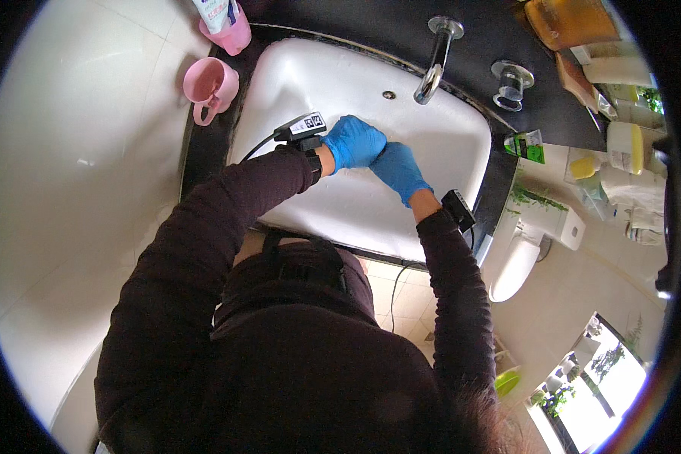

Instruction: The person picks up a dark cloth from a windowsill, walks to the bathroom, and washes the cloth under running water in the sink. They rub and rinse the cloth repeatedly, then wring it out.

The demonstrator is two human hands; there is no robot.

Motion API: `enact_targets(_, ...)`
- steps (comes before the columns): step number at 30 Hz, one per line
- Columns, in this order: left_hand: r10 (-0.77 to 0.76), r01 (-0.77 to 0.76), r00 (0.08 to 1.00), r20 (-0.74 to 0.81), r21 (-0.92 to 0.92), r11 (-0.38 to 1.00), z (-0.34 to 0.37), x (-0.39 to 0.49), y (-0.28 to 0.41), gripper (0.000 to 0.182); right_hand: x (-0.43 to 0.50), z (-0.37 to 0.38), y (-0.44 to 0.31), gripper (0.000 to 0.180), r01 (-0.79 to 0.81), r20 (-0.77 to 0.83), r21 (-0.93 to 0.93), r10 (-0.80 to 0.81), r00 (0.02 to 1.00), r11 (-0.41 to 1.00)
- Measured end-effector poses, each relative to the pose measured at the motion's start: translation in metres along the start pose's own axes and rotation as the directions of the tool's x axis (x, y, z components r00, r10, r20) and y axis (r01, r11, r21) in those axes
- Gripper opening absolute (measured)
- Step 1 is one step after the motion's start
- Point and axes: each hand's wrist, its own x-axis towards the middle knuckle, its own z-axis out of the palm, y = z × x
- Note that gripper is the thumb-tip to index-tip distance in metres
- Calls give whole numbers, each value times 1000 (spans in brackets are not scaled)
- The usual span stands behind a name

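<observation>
My left hand [354,142], in a blue disposable glove, is held over the white sink basin [329,210] with its fingers curled. Against it, on the right, rests my right hand [398,169] in a matching blue glove, bent inward. Between the hands shows a small dark patch, perhaps something gripped; what it is cannot be told. Fingertips of both hands are hidden. Above and to the right, a chrome faucet spout [434,68] reaches over the basin, and the metal drain fitting [389,95] lies beyond my hands.
Left of the basin stand a pink mug [209,85] and a pink cup [232,34] with a tube in it. A chrome tap knob [511,85] and a green tube [526,146] are on the right of the black counter [340,16]. Farther right is a white toilet [516,267].
</observation>
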Motion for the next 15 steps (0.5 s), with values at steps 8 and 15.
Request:
enact_targets(8,-149,330,926,347,-554,764,-12,4,9,32,-46,-41,-2,48,7,-178,235,36,983,972)
enact_targets(15,192,578,700,688,-703,415,-36,24,23,27,-51,-63,4,42,215,-306,-218,-276,911,952)
